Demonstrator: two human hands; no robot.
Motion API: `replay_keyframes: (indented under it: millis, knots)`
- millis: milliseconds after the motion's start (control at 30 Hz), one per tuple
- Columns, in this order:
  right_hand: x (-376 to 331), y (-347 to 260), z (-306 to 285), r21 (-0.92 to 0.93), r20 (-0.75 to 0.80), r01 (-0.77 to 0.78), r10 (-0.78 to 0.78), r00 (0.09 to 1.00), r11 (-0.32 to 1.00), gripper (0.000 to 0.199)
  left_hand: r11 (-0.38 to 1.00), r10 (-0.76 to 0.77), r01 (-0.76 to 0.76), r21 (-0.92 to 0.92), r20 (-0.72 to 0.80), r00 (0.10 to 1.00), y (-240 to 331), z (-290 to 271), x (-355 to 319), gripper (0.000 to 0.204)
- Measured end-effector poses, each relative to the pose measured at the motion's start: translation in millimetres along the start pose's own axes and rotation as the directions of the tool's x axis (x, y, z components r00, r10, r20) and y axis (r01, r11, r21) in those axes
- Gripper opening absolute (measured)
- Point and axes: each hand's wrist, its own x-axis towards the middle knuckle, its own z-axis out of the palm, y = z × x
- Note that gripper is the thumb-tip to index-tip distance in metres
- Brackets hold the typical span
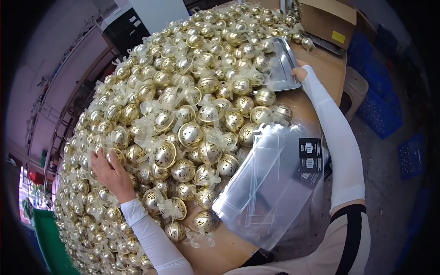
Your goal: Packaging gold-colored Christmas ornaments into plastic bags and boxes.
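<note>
A big heap of shiny gold ball ornaments [190, 134], shaped like jingle bells with dark markings and sheer cream ribbon bows, covers most of the table. On the left of the heap my left hand [112, 174] rests against several ornaments, its fingers spread and not wrapped round any of them. My right hand [300, 72] reaches far out to the right and grips the near right edge of a shallow silver metal tray [279, 68]. The tray lies tilted against the right side of the heap, and its left part is hidden by ornaments.
Clear plastic sleeves [270, 183] with black barcode labels [310, 153] lie near the right table edge. An open cardboard box [327, 20] stands at the far right. Blue crates [380, 110] and a stool [355, 89] are beside the table; something green [48, 238] is at lower left.
</note>
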Motion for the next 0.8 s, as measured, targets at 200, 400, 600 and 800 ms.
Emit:
replay_keyframes:
  millis: [200, 400, 600, 800]
  knots:
    - [-24, -57, 38, 0.001, -0.075, 0.111, -0.11, 0.991, 0.994, 0.033, 0.999, 0.026, -0.025, 0.03, -0.024, 0.999, -8, -5, 1, 0.045]
    - [-24, -103, 45, -0.014, -0.042, 0.08, -0.081, 0.996, 0.997, 0.026, 0.998, 0.026, -0.023, 0.064, -0.046, 0.999, -9, -7, 5, 0.045]
    - [-37, -169, 105, -0.133, -0.044, 0.095, -0.101, 0.994, 0.987, 0.023, 0.999, -0.012, 0.013, 0.049, -0.031, 0.999, -10, 0, -2, 0.049]
    - [-37, -267, 205, -0.287, 0.111, 0.387, -0.371, 0.922, 0.876, 0.03, 0.995, -0.09, 0.09, 0.047, -0.009, 0.996, -5, -3, 0, 0.064]
